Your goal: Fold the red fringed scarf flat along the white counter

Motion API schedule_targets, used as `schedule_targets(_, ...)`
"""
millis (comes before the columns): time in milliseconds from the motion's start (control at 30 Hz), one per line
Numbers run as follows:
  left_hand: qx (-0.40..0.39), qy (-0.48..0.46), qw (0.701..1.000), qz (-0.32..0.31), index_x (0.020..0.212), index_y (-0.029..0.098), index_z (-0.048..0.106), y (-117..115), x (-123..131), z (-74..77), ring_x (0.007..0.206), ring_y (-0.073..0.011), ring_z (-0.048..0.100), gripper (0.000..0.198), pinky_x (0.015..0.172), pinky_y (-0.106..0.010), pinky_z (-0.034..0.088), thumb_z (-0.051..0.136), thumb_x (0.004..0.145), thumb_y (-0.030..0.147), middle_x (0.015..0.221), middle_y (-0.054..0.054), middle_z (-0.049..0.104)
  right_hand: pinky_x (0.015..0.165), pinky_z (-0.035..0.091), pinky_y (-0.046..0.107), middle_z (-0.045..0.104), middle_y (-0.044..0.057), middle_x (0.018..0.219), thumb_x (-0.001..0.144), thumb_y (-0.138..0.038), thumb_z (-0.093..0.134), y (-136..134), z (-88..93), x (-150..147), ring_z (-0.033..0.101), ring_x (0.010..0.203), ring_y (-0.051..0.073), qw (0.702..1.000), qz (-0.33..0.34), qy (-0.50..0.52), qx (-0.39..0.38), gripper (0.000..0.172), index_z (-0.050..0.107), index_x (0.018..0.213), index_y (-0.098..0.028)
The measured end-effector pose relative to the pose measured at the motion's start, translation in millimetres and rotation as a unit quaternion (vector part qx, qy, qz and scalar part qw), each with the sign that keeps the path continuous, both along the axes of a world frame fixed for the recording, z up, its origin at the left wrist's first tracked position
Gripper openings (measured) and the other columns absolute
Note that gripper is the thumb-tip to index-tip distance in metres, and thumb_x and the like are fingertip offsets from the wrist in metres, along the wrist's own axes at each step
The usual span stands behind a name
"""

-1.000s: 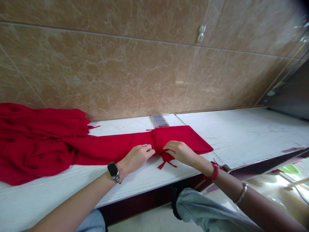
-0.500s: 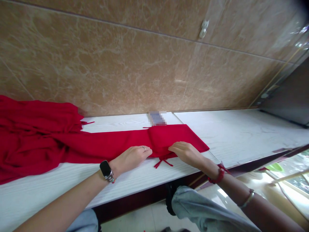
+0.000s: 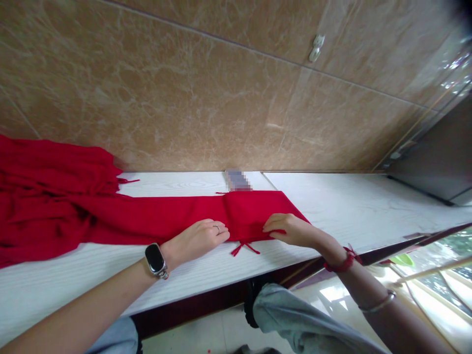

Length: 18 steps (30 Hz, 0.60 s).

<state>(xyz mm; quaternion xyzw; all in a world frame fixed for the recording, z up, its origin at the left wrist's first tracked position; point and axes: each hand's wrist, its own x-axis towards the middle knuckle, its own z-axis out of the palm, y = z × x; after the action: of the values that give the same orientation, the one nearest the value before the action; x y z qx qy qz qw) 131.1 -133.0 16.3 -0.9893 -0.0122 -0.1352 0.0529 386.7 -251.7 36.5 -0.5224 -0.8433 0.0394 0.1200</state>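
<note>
A long red scarf [image 3: 147, 216] with tassels lies along the white counter, its right end doubled over into a flat folded section with a slanted right edge. My left hand [image 3: 201, 239], wearing a ring and a watch, rests palm down on the near edge of the scarf, just left of the tassels, fingers stretched out. To the right of the tassels, my right hand [image 3: 289, 229] has its thumb and fingers closed around the near edge of the folded section; red cloth shows between them. The fingertips are partly hidden.
The rest of the scarf is bunched at the left. A small blurred-out object [image 3: 239, 180] lies behind the fold near the tiled wall [image 3: 184, 98]. The white counter [image 3: 350, 201] runs on to a grey panel [image 3: 431, 142] at right. A green basin [image 3: 403, 259] is beyond its near edge.
My right hand has shifted slightly right along the fold's near edge, its thumb and fingers now more apart with cloth between. My left hand stays in place on the scarf. The view has shifted slightly.
</note>
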Motion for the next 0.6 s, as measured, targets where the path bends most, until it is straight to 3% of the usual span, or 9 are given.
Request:
schedule_targets(100,0.026,0.007,0.999,-0.019,0.096,0.017,0.055,-3.3,-0.5,0.3,0.091,-0.0154,0.054,0.018,0.081,-0.028,0.041,0.042,0.086,0.010,0.090,-0.005,0.062,0.078,0.048,0.026,0.068,0.004,0.089,0.080,-0.013,0.050,2.9,12.7,-4.5,0.061,0.083,0.014,0.999,-0.001,0.017,-0.035,0.020,0.068,0.087,-0.018)
schedule_targets(233,0.066,0.029,0.997,-0.013,0.101,0.017,0.054,-6.2,-1.1,1.9,0.082,-0.0161,0.054,0.020,0.069,-0.027,0.043,0.044,0.086,0.011,0.089,-0.005,0.062,0.080,0.047,0.026,0.068,0.005,0.093,0.080,-0.006,0.044,18.5,17.4,-20.1,0.061,0.087,0.014,0.998,-0.025,0.047,0.023,0.026,0.066,0.092,-0.015)
schedule_targets(367,0.095,0.043,0.995,-0.001,0.103,0.016,0.054,-10.9,-2.5,2.4,0.079,-0.0167,0.054,0.022,0.062,-0.026,0.044,0.045,0.085,0.009,0.093,-0.005,0.062,0.083,0.045,0.028,0.067,0.007,0.096,0.081,-0.006,0.045,51.7,13.6,-42.8,0.060,0.090,0.016,0.997,-0.045,0.020,0.057,0.025,0.066,0.093,-0.012)
schedule_targets(600,0.109,0.008,0.994,0.003,0.103,0.012,0.054,-17.2,-8.7,-4.9,0.076,-0.0175,0.055,0.023,0.056,-0.026,0.045,0.044,0.083,0.005,0.091,-0.007,0.063,0.086,0.043,0.028,0.063,0.009,0.106,0.077,-0.011,0.055,108.9,-1.1,-67.3,0.056,0.098,0.017,0.997,0.047,-0.058,0.014,0.027,0.060,0.104,-0.013)
